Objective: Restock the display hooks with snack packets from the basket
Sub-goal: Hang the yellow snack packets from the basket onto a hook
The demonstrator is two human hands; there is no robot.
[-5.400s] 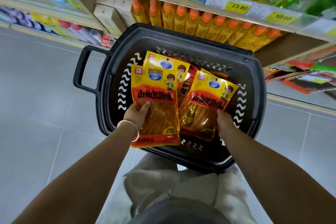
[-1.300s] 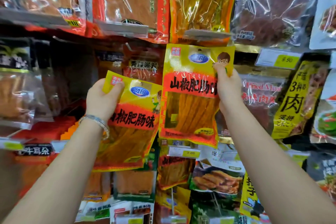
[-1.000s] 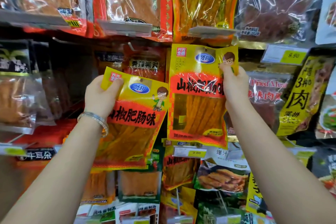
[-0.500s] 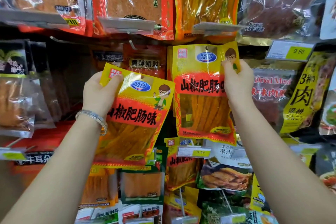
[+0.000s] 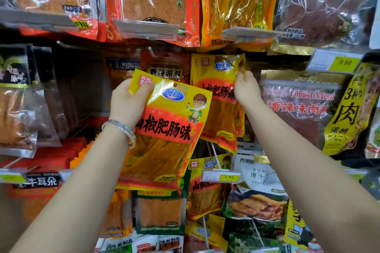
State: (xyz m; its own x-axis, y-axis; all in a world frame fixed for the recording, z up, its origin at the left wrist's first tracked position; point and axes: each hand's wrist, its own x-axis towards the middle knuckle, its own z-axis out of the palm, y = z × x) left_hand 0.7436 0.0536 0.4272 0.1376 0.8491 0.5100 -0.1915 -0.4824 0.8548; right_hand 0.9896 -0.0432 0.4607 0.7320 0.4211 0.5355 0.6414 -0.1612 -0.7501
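Yellow-red near packet (image 5: 164,129) tilted, clear window showing orange strips — far packet (image 5: 223,88) upright, top at display hook (image 5: 231,60)

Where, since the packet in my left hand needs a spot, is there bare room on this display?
One free patch: the dark gap left of the left hand, bordered by black packets at far left and the red packet on its right; a hook tip juts above that packet. Elsewhere crowded: packs overlap around the right hand and below both arms.

worn: silver bangle (image 5: 123,129) on left wrist | look: stacked bands | left forearm (image 5: 82,181), right forearm (image 5: 298,160): bare
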